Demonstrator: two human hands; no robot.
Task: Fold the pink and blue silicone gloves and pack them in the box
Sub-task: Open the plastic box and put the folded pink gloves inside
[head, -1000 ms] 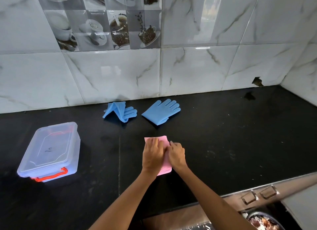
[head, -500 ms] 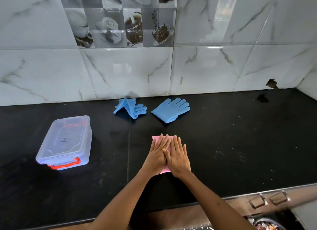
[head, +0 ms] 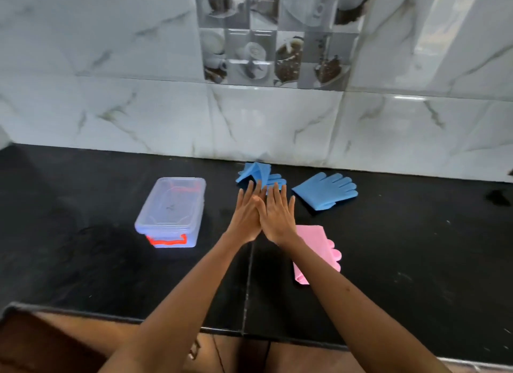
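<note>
A folded pink glove [head: 311, 239] lies on the black counter, partly under my right forearm. My left hand [head: 245, 215] and my right hand [head: 277, 215] are side by side above the counter, flat, fingers spread, holding nothing. Their fingertips reach a folded blue glove [head: 254, 172] near the wall. A second blue glove [head: 324, 190] lies flat and unfolded to its right. The clear plastic box [head: 170, 210] with a lid and an orange-red handle stands left of my hands.
The black counter [head: 416, 247] runs to a marble tiled wall [head: 277, 122] at the back. Its front edge is near my elbows, with a brown floor below. A small dark object [head: 498, 197] lies at the far right.
Both hands have lifted off the pink glove and moved forward toward the folded blue glove. The pink glove now lies uncovered. The view has swung to the left.
</note>
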